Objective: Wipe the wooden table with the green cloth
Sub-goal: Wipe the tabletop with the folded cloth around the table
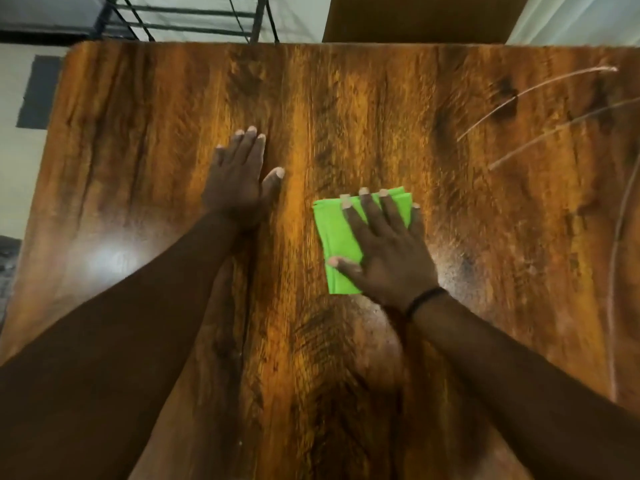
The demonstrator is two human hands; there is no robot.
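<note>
A folded bright green cloth (pixel 337 237) lies flat on the glossy wooden table (pixel 346 105), a little right of centre. My right hand (pixel 388 251) presses down on the cloth with fingers spread, covering its right half; a dark band circles that wrist. My left hand (pixel 239 178) rests palm down on the bare wood to the left of the cloth, fingers together, holding nothing. The picture is slightly blurred.
Thin pale curved streaks (pixel 540 112) mark the table's right side. Beyond the far edge stand a dark metal rack (pixel 194 15) and a brown panel (pixel 415 19). The table's left edge borders a pale floor (pixel 14 157).
</note>
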